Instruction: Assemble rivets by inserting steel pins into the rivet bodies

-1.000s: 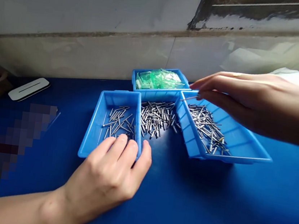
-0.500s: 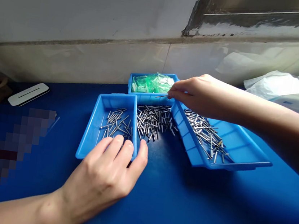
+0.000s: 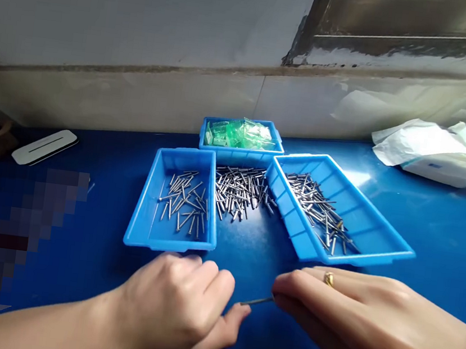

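Between thumb and fingers, my right hand (image 3: pixel 339 306) pinches a thin metal rivet (image 3: pixel 257 301), its slim end pointing left. That end meets the thumb of my left hand (image 3: pixel 183 304), which is closed with its fingers curled under. Whatever those fingers hold, if anything, is hidden. Beyond my left hand, a blue tray (image 3: pixel 138 214) contains silver screws (image 3: pixel 187 197). A larger blue tray (image 3: pixel 372 214) on the right holds many rivets (image 3: pixel 318 207). Between the two trays lies a loose heap of rivets (image 3: pixel 241 192).
A blue bin (image 3: pixel 239 154) with green plastic packets (image 3: pixel 238 134) stands at the back by the wall. White plastic wrapping (image 3: pixel 431 148) lies at the far right. A white flat device (image 3: pixel 45 147) rests at the left on the blue table (image 3: pixel 100 181).
My right hand has come down and nearer from above the right tray, bringing the rivet. My left hand has drawn back from the screw tray and its fingers have curled in.
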### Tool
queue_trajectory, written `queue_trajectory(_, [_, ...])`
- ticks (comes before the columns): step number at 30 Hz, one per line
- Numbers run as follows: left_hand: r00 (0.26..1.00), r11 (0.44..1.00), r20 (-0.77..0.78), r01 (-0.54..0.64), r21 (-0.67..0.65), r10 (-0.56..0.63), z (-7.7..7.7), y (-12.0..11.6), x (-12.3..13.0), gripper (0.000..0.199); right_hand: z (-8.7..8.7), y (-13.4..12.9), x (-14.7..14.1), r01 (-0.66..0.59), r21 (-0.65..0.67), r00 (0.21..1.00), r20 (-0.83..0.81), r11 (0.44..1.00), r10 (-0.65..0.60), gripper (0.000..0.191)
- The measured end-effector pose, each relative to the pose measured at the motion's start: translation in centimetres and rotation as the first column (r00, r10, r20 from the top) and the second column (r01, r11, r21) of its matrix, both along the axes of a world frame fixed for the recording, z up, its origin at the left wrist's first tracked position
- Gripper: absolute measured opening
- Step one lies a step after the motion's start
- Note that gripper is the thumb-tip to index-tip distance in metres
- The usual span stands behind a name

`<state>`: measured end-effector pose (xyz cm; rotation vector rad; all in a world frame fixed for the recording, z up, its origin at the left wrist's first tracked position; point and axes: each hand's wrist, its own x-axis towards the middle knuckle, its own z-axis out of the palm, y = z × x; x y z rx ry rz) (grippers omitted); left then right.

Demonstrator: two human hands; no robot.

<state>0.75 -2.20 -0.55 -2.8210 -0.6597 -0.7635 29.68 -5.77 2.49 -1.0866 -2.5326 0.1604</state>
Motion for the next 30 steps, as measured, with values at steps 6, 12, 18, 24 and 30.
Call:
queue_trajectory(6, [0.998, 0.998, -0.012, 0.067, -0.015, -0.067, 0.3, 0.8, -0.3, 0.066, -1.7, 2.5, -1.1, -0.142, -0.058, 0.977, -0.167, 0.988, 0.131, 0.040])
queue_trajectory(12, [0.996, 0.995, -0.001, 0.088, -0.052, -0.088, 0.5, 1.3, -0.4, 0.071, -2.6, 1.6, -0.4, -0.161, -0.074, 0.971, -0.188, 0.984, 0.145, 0.047])
queue_trajectory(18, [0.990, 0.992, 0.083, 0.117, -0.049, -0.112, 1.0, 1.3, -0.4, 0.050, -2.1, 1.8, 0.0, -0.147, -0.143, 0.982, -0.141, 0.979, 0.127, 0.042])
queue_trajectory(24, [0.959, 0.943, 0.224, 0.228, -0.241, -0.175, 0.7, 1.2, -0.8, 0.027, -2.4, 2.1, -0.3, -0.171, -0.155, 0.968, -0.211, 0.973, 0.137, 0.046])
queue_trajectory(30, [0.921, 0.884, 0.339, 0.311, -0.349, -0.190, 0.3, 1.2, -0.5, 0.015, -2.9, 2.2, -0.8, -0.161, -0.160, 0.964, -0.237, 0.974, 0.120, 0.061])
